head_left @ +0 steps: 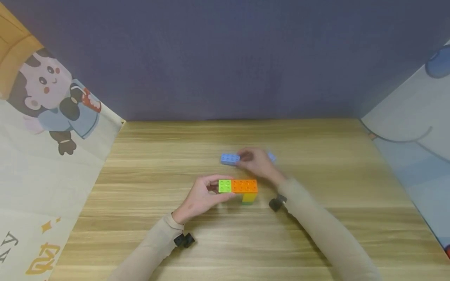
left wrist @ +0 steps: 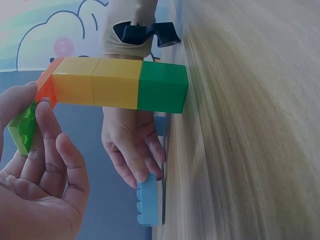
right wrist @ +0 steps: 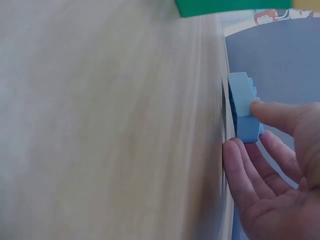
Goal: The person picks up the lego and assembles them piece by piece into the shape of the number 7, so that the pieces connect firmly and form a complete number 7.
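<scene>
My left hand (head_left: 202, 197) grips a joined stack of building bricks near its top. In the head view the top shows a lime green brick (head_left: 225, 186) beside an orange brick (head_left: 244, 186). Under the orange end hang yellow bricks (left wrist: 95, 82) and a green brick (left wrist: 162, 87), best seen in the left wrist view. Beyond the stack, my right hand (head_left: 258, 162) pinches the right end of a light blue brick (head_left: 229, 159) between thumb and fingers. That brick lies studs up, at or just above the tabletop; I cannot tell which.
Another light blue brick (head_left: 272, 156) lies just right of my right hand, partly hidden by it. The wooden table (head_left: 158, 156) ends at a dark blue panel (head_left: 225, 62) at the back. Printed panels (head_left: 31, 175) stand along both sides.
</scene>
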A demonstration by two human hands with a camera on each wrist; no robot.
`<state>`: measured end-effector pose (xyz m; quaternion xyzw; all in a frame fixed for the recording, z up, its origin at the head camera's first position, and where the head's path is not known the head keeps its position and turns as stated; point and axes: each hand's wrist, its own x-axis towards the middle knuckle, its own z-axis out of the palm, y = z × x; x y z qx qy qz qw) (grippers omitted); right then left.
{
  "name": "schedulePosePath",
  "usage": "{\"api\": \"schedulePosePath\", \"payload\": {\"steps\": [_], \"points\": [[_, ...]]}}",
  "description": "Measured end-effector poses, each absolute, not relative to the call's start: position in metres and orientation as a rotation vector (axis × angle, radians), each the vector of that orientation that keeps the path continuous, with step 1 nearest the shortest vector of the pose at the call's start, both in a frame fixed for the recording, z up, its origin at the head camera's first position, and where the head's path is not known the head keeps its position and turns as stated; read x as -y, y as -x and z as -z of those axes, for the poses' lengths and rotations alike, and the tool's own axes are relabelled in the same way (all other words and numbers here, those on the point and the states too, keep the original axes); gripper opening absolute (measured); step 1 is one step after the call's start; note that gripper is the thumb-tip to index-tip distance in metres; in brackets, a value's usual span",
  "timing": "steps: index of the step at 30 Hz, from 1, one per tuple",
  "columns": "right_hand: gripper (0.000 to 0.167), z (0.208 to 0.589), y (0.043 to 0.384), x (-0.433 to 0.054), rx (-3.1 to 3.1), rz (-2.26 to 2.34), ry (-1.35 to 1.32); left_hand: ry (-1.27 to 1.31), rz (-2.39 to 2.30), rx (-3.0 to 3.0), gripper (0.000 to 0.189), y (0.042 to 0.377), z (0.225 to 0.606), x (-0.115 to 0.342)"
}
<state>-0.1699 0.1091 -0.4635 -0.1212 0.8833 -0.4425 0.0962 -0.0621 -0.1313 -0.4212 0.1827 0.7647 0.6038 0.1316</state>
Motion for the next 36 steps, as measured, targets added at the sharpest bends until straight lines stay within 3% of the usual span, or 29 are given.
{"api": "schedulePosePath", "payload": {"steps": [13,36], "points": [[0.042,0.458,0.164,-0.113,-2.604,1.363,0.380,-0.512,-1.756,-2.196,0.043,0.062,0.421,0.132],[0.046,0.404,0.136,-0.125,-2.471,1.518,0.423,-0.481,-1.733,-2.220,0.043,0.062,0.422,0.130]]}}
